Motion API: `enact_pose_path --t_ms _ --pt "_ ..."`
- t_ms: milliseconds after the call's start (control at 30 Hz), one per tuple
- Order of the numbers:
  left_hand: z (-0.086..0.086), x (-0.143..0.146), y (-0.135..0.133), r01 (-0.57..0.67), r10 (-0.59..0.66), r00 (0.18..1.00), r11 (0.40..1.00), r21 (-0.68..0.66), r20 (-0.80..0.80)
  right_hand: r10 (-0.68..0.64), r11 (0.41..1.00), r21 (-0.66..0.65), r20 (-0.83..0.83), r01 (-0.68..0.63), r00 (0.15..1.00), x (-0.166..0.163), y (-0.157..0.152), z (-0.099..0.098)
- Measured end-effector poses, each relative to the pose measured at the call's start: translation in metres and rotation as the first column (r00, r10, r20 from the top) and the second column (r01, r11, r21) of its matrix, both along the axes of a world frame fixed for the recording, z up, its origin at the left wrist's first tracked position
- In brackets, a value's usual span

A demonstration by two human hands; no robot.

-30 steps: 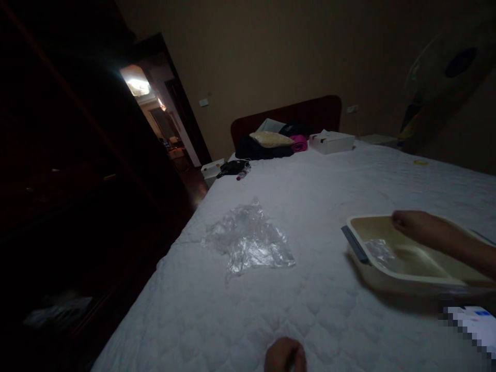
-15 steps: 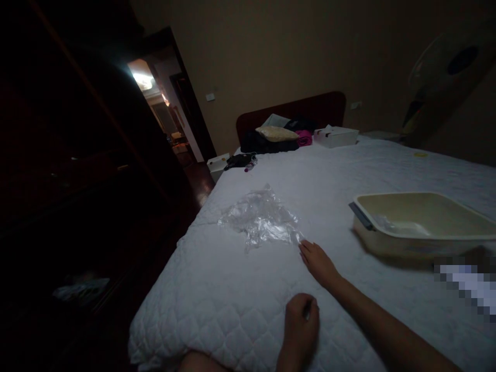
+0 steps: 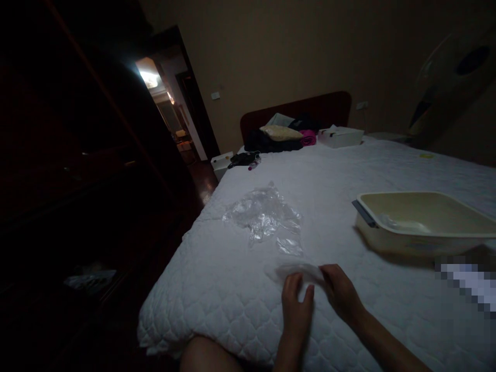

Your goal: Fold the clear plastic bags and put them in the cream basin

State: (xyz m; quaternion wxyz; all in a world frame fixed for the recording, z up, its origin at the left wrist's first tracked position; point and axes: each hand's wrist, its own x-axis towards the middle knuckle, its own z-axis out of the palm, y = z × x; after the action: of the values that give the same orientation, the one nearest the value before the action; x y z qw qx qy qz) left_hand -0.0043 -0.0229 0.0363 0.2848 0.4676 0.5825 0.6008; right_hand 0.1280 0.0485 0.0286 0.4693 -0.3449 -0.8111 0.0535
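Bed [image 3: 225, 297], bin [image 3: 422, 242] near clear plastic [image 3: 263, 214]

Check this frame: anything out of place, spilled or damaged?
No spill or clear damage visible. Crumpled clear plastic lies loose on the bed, which looks untidy. The open bin, right of it, seems an odd thing to have on bedding. At lower right, a pixelated patch hides whatever is there.

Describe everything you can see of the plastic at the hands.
The plastic is thin, whitish and see-through, blurred, with no markings that show. It stretches sideways over the bed, nearer than the clear heap. The right hand pinches its right end; the left hand is at its near edge, contact unclear.
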Motion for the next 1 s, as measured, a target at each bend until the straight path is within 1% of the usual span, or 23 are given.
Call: enact_pose_path --t_ms 67,133,200,233,300,367,433,500,567,667,733,833,900,967,1000 --pt "0.001 -0.003 0.002 0.022 -0.02 0.998 0.999 -0.032 0.062 0.118 0.989 0.087 0.058 -0.122 0.991 0.0 -0.003 -0.001" --pt "0.003 -0.007 0.004 0.044 -0.035 0.989 0.998 -0.055 0.147 0.225 0.954 0.169 0.15 -0.249 0.963 -0.001 -0.007 -0.001" --pt "0.005 -0.01 0.005 0.062 -0.048 0.972 0.996 -0.056 0.228 0.286 0.922 0.205 0.215 -0.33 0.934 -0.003 -0.009 0.0" --pt "0.005 -0.012 0.005 0.066 -0.051 0.964 0.997 -0.049 0.262 0.297 0.914 0.216 0.223 -0.345 0.928 -0.003 -0.01 0.001" --pt "0.005 -0.015 0.004 0.058 -0.047 0.948 0.998 -0.026 0.316 0.263 0.921 0.243 0.19 -0.305 0.946 -0.003 -0.011 0.002" --pt "0.004 -0.018 0.002 0.044 -0.037 0.93 0.999 -0.012 0.366 0.175 0.941 0.271 0.129 -0.205 0.976 -0.002 -0.011 0.002" --pt "0.003 -0.019 0.001 0.042 -0.032 0.91 0.999 -0.017 0.414 0.108 0.956 0.263 0.106 -0.132 0.989 -0.001 -0.011 0.003" --pt "0.005 -0.017 0.0 0.058 -0.034 0.885 0.998 -0.037 0.465 0.104 0.965 0.224 0.144 -0.135 0.984 -0.002 -0.01 0.003" --pt "0.008 -0.014 0.0 0.074 -0.03 0.85 0.995 -0.063 0.526 0.133 0.961 0.215 0.186 -0.172 0.974 -0.005 -0.008 0.003" --pt "0.015 -0.011 0.002 0.085 -0.031 0.812 0.994 -0.065 0.583 0.165 0.933 0.289 0.187 -0.215 0.968 -0.008 -0.006 0.002" --pt "0.017 -0.011 0.004 0.046 -0.007 0.823 0.998 -0.053 0.568 0.163 0.923 0.324 0.156 -0.206 0.974 -0.008 -0.006 0.001" --pt "0.014 -0.015 0.004 -0.017 0.058 0.875 0.996 -0.09 0.48 0.147 0.938 0.303 0.087 -0.167 0.985 -0.005 -0.004 0.003" --pt "0.011 -0.018 0.003 -0.024 0.067 0.925 0.993 -0.118 0.375 0.157 0.948 0.272 0.054 -0.165 0.986 -0.003 -0.004 0.006" --pt "0.009 -0.02 0.0 -0.037 0.06 0.963 0.995 -0.091 0.262 0.161 0.962 0.216 0.044 -0.167 0.986 -0.002 -0.004 0.01" --pt "0.009 -0.02 -0.001 -0.046 0.059 0.974 0.997 -0.064 0.22 0.16 0.972 0.167 0.048 -0.166 0.986 -0.001 -0.004 0.012"
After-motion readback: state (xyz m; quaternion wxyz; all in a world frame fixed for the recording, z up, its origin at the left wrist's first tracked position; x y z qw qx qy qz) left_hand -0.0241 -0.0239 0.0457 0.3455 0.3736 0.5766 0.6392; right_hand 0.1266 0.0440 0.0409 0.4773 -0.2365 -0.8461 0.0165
